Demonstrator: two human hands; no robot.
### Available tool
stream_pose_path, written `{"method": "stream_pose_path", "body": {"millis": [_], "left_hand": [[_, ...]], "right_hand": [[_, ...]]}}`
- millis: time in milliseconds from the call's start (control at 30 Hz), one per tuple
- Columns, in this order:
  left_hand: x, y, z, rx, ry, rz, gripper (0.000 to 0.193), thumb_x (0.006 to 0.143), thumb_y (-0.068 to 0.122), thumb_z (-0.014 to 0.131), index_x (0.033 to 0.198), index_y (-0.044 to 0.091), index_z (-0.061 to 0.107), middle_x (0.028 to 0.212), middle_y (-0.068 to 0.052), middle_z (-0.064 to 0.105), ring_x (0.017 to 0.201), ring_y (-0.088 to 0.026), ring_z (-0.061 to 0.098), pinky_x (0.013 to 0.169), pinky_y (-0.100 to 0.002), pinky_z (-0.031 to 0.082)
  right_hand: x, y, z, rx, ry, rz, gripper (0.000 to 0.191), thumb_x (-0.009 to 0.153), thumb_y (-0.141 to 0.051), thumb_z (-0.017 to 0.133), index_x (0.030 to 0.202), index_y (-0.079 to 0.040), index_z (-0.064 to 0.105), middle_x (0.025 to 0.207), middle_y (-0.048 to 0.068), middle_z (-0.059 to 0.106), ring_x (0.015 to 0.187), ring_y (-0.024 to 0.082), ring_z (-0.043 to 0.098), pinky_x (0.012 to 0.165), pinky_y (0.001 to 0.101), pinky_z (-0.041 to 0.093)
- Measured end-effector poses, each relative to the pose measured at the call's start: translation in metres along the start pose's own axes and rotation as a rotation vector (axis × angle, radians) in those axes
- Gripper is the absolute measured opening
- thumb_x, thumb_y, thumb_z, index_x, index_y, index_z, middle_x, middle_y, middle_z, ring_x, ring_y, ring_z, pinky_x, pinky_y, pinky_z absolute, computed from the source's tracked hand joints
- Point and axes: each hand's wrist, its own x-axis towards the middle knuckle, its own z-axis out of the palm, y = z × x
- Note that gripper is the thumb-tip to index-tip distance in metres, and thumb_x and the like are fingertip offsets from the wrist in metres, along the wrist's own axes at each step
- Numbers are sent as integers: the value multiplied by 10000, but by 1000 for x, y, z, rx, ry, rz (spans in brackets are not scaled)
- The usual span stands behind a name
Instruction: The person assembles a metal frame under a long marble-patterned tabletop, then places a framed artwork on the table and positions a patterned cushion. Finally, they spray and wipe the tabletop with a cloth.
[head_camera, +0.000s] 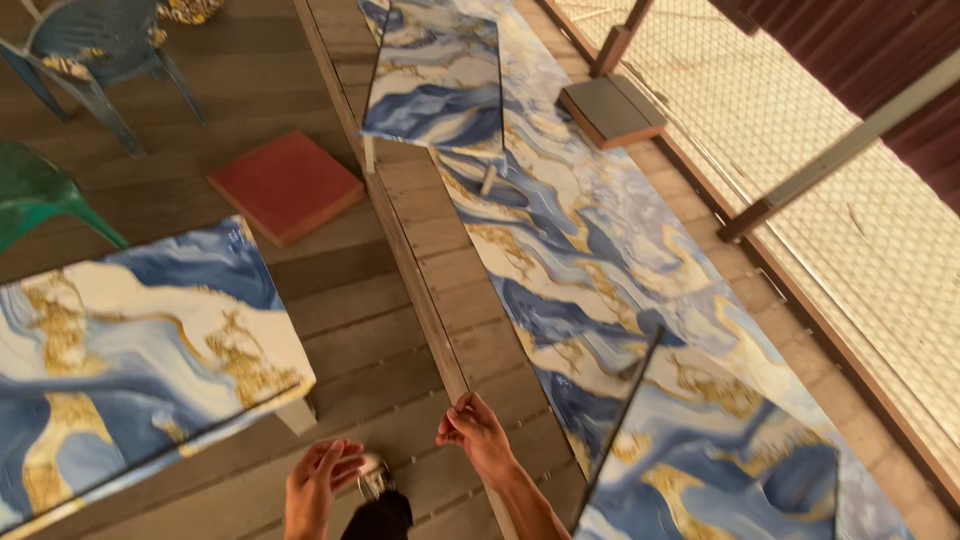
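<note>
My right hand (480, 437) is low in the middle of the view, its fingertips pinched on the near end of a long narrow wooden strip (400, 235) that runs away up the plank deck. My left hand (318, 487) is just left of it, fingers spread and holding nothing, beside a small silvery object (372, 478) that sits on top of something black (380, 517). I cannot tell what the silvery object is. A blue, white and gold marble-pattern panel (130, 350) lies left of my hands and another (720, 460) lies to the right.
A long marble-pattern sheet (560, 250) covers the deck to the right of the strip, with a raised panel (435, 80) at its far end. There are a red square slab (287, 185), a grey slab (610, 110), a blue chair (90, 50) and a green chair (35, 195). Wire mesh fencing (800, 120) runs along the right.
</note>
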Motion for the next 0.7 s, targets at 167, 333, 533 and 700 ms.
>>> {"method": "stream_pose_path", "body": {"millis": [167,333,533,700], "left_hand": [[128,122,60,5,-77,112,327,985,253,612,1091,-39,713,1036,-183,802,904,-278,784,843,-389,616],[236,197,118,24,-181,116,305,978,263,623,1051,-21,706,1012,-164,807,884,-267,779,815,-374,605],[410,252,173,112,-136,30,327,982,302,606,1081,9,709,1033,-149,815,919,-241,797,853,-360,618],[561,328,207,100,16,-65,353,996,303,589,1121,-6,706,1058,-155,802,946,-249,780,859,-396,602]], "right_hand": [[151,-52,10,18,-40,-35,172,992,-174,649,944,-98,502,850,100,662,779,216,669,756,370,557],[281,-77,-7,92,1,-82,139,976,-126,633,939,-103,502,822,82,634,784,191,670,759,390,602],[481,-108,-33,148,-30,-21,156,979,-97,634,919,-118,492,815,89,643,744,206,676,756,375,593],[667,-176,-18,-25,-19,112,127,982,-101,644,920,-89,534,791,87,653,723,198,673,714,358,586]]}}
